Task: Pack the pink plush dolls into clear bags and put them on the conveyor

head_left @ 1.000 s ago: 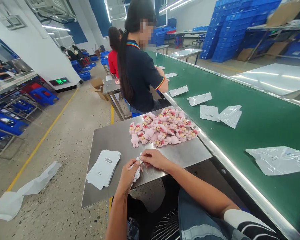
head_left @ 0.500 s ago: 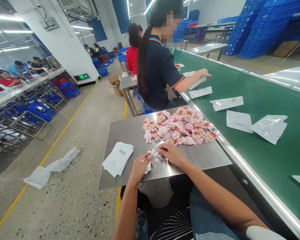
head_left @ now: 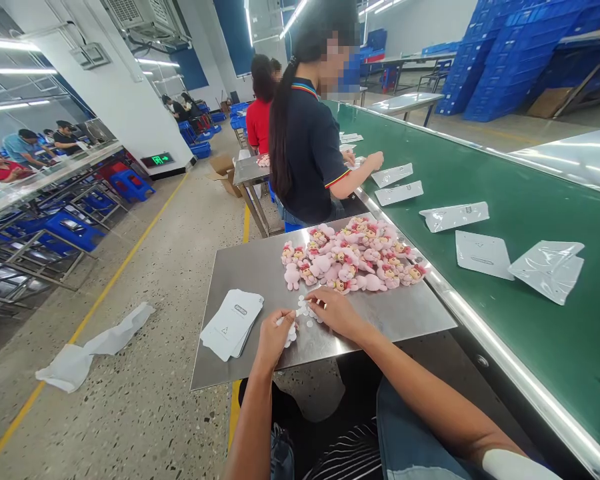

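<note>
Small white discs [head_left: 304,308] lie loose near the front edge of the metal table [head_left: 370,325]. My left hand [head_left: 274,337] is closed on white discs, some of which show under its fingers. Just right of it, my right hand [head_left: 333,312] rests over the loose discs with bent fingers pressed together; what its fingertips hold is too small to make out. Beyond my hands is a heap of pink plush dolls [head_left: 350,257]. A stack of white printed cards [head_left: 233,321] lies left of my left hand.
A green conveyor belt [head_left: 480,180] carrying white packets [head_left: 455,217] runs along the table's right side. A person in a dark shirt [head_left: 307,147] sits beyond the table, hands over the belt. A white sheet [head_left: 67,367] lies on the floor at left.
The view has shifted slightly. The packets on the belt have moved a little nearer. The other person's arm has drawn back and lowered. My hands remain at the discs.
</note>
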Motion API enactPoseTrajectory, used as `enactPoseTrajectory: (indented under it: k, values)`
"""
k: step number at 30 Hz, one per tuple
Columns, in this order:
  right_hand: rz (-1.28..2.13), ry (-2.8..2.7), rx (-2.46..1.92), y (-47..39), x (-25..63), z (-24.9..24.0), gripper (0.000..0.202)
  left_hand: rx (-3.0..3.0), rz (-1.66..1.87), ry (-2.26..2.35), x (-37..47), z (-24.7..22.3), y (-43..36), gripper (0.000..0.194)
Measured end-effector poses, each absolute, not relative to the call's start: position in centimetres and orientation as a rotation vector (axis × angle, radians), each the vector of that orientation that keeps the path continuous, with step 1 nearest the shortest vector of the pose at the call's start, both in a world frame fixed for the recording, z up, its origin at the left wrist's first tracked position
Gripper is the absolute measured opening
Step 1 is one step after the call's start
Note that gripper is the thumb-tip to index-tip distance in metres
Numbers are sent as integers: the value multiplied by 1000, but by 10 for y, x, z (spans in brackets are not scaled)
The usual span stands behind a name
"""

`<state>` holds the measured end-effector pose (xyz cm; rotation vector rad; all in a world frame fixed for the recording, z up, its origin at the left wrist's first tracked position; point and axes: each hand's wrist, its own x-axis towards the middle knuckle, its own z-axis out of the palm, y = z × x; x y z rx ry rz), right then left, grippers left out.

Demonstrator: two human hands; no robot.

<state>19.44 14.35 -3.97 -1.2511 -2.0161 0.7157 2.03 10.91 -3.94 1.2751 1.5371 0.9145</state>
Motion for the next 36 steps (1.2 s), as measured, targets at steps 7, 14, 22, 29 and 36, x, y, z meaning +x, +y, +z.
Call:
enactPoseTrajectory:
  k: [7, 14, 22, 29, 36]
  values:
    - [494, -2222, -1347, 151, 184, -39, 25, 1334, 871, 1642, 18, -44, 114, 34]
    - [471, -2493, -1389, 177, 178, -39, 13, 1418, 902, 1701, 11, -50, 115, 32]
    - [612, -2340, -1313, 170, 186, -43, 2, 1441, 949, 1598, 21, -46, 128, 40]
    - [863, -2148, -1148, 164, 189, -35, 6, 1452, 973, 1503, 29, -37, 136, 34]
    - [1032, -1863, -994, 156, 185, -46, 8, 1467, 998, 1575, 29, -33, 130, 31]
